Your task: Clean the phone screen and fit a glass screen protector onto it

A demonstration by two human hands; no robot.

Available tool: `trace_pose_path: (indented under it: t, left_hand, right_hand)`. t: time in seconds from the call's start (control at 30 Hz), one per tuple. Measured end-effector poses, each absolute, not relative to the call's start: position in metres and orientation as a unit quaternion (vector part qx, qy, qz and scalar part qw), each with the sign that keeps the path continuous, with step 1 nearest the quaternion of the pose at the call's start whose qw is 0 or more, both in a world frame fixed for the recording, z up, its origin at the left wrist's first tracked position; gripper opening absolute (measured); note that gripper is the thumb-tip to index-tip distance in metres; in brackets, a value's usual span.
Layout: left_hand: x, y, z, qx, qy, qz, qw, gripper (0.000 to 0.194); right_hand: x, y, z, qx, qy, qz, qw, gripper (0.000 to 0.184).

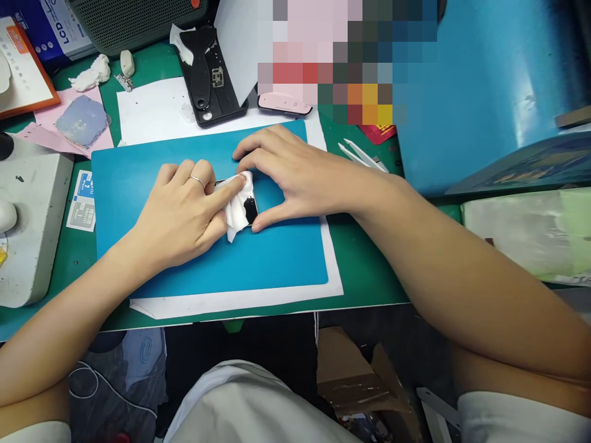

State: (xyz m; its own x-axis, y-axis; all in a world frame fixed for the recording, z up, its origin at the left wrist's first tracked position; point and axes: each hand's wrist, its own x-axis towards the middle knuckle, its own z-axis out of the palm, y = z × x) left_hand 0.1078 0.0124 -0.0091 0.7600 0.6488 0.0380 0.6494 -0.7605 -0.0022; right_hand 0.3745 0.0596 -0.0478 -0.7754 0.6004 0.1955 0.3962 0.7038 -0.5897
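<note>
A small black glossy panel (250, 210), perhaps a phone screen, lies on a blue mat (277, 258), mostly covered by a white tissue (236, 215). My left hand (184, 206), with a ring on one finger, presses the tissue down on the panel with an extended index finger; its other fingers are curled. My right hand (286, 175) curves around the panel's right end, thumb at the near edge and fingers at the far side, steadying it. The panel's left part is hidden by my left hand and the tissue.
Behind the mat lies a black phone-shaped tray (226, 92) with a dark scraper on it. White tweezers (362, 154) lie right of the mat. A white device (34, 246) stands at the left, near wipe packets (82, 212). A plastic-wrapped pack (521, 234) sits at the right.
</note>
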Motion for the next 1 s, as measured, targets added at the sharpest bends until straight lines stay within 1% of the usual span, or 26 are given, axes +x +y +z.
trace_pose_path:
  t: [0.17,0.27,0.37,0.47,0.73,0.83,0.9,1.0]
  left_hand:
    - [0.107,0.009,-0.005,-0.941,-0.336,-0.015,-0.025,0.053]
    - [0.104,0.010,-0.002,-0.944,-0.329,-0.014,-0.021,0.051]
    - [0.100,0.012,0.000,-0.963,-0.270,-0.014,-0.008,0.049]
    - [0.099,0.012,0.001,-0.977,-0.213,-0.024,-0.022,0.046]
    - [0.104,0.006,-0.002,-0.979,-0.193,-0.058,-0.030,0.037]
    - [0.104,0.003,-0.004,-0.976,-0.205,-0.065,-0.022,0.037]
    - [0.102,0.004,-0.004,-0.975,-0.212,-0.061,-0.028,0.039]
    - [0.096,0.009,-0.003,-0.973,-0.221,-0.061,-0.031,0.041]
  right_hand:
    - [0.374,0.059,-0.046,-0.281,-0.902,0.271,0.184,0.072]
    - [0.375,0.059,-0.046,-0.284,-0.902,0.271,0.180,0.072]
    - [0.376,0.059,-0.047,-0.276,-0.905,0.268,0.184,0.073]
    - [0.377,0.060,-0.048,-0.269,-0.908,0.263,0.185,0.074]
    - [0.377,0.060,-0.047,-0.257,-0.915,0.259,0.175,0.088]
    - [0.377,0.060,-0.047,-0.256,-0.912,0.263,0.181,0.090]
    - [0.377,0.060,-0.047,-0.260,-0.908,0.268,0.190,0.086]
    - [0.377,0.059,-0.045,-0.270,-0.901,0.279,0.196,0.066]
